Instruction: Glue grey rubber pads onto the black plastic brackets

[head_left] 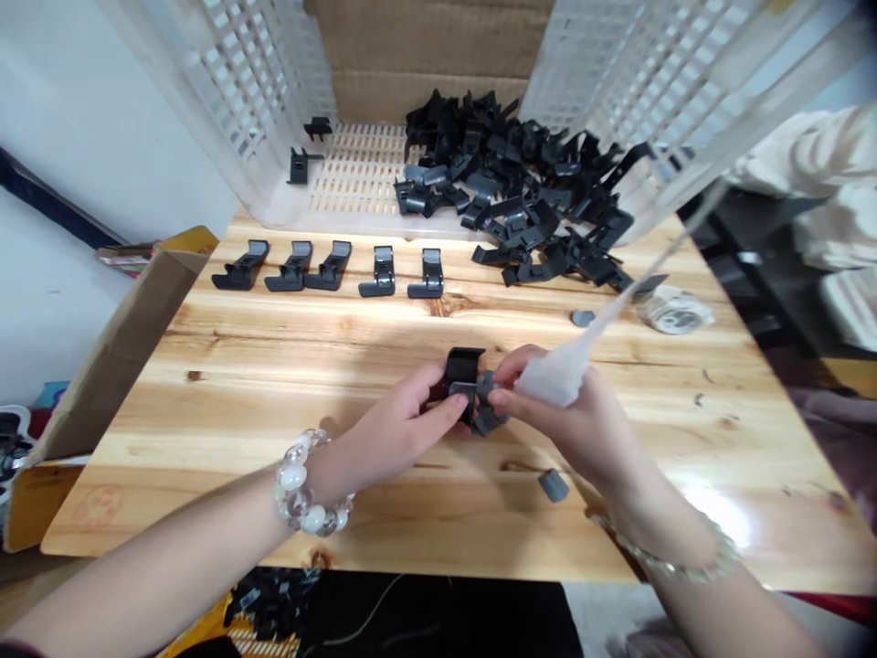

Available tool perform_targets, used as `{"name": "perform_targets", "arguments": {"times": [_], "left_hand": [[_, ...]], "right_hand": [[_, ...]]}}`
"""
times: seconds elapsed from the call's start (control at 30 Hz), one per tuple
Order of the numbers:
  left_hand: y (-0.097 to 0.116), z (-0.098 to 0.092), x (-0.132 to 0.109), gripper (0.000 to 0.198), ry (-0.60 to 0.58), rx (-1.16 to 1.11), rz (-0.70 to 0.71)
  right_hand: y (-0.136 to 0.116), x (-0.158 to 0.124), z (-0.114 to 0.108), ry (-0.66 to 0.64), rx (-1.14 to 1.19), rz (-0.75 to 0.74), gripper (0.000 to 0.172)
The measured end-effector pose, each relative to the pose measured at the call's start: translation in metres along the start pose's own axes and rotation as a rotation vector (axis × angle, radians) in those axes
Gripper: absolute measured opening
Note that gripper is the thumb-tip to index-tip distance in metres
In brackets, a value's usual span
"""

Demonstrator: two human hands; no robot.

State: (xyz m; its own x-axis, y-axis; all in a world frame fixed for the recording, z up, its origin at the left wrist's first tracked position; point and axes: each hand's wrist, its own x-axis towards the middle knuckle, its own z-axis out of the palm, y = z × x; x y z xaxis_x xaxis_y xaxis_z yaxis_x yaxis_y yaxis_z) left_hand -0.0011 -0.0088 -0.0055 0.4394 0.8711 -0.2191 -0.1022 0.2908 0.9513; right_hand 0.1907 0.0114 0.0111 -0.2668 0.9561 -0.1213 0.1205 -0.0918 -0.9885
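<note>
Head view: the left hand (404, 425) and right hand (575, 425) meet above a pine table (206, 493), their fingers (445, 402) curled and pressed together. Their tips pinch a black plastic clip (462, 370) and a grey plastic piece (490, 407), apparently to steady the two against each other. A white wad of tissue (552, 379) sits against the right fingers. A loose grey piece (554, 485) lies just below those fingers. Beyond the fingertips, five matching clips (329, 267) stand evenly in a row, seemingly set apart from a heap of black clips (493, 174) in a white perforated crate (239, 82). No writing is legible on these parts.
</note>
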Motion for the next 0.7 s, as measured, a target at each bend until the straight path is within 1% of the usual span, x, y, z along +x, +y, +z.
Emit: {"name": "perform_targets", "arguments": {"times": [0.07,0.13,0.23,0.33,0.4,0.43,0.47,0.57,0.63,0.7], "left_hand": [[0.0,0.0,0.0,0.037,0.0,0.009,-0.005],[0.0,0.001,0.0,0.035,-0.026,0.013,-0.008],[0.001,0.003,-0.001,0.032,-0.07,-0.023,-0.055],[0.003,0.004,-0.001,0.03,-0.058,-0.122,-0.159],[0.003,0.003,-0.001,0.025,-0.059,-0.182,-0.217],[0.004,0.003,-0.001,0.022,-0.071,-0.206,-0.241],[0.004,0.003,-0.001,0.019,-0.084,-0.225,-0.266],[0.004,0.003,-0.002,0.016,-0.099,-0.263,-0.309],[0.004,0.004,-0.002,0.018,-0.09,-0.276,-0.322],[0.005,0.004,-0.002,0.021,-0.093,-0.283,-0.326]], "right_hand": [[0.0,0.0,0.003,0.005,-0.112,-0.08,0.013],[0.002,-0.001,0.006,0.02,-0.191,-0.149,0.009],[0.005,0.0,0.007,0.046,-0.246,-0.211,0.006],[0.008,0.001,0.003,0.151,-0.181,-0.209,0.008],[0.01,0.002,-0.001,0.233,-0.114,-0.181,0.01],[0.01,0.003,-0.003,0.247,-0.1,-0.169,0.012],[0.01,0.004,-0.004,0.239,-0.105,-0.159,0.012],[0.008,0.004,-0.002,0.142,-0.195,-0.157,0.012],[0.008,0.003,0.001,0.109,-0.256,-0.194,0.01],[0.009,0.002,0.005,0.105,-0.3,-0.256,0.007]]}}
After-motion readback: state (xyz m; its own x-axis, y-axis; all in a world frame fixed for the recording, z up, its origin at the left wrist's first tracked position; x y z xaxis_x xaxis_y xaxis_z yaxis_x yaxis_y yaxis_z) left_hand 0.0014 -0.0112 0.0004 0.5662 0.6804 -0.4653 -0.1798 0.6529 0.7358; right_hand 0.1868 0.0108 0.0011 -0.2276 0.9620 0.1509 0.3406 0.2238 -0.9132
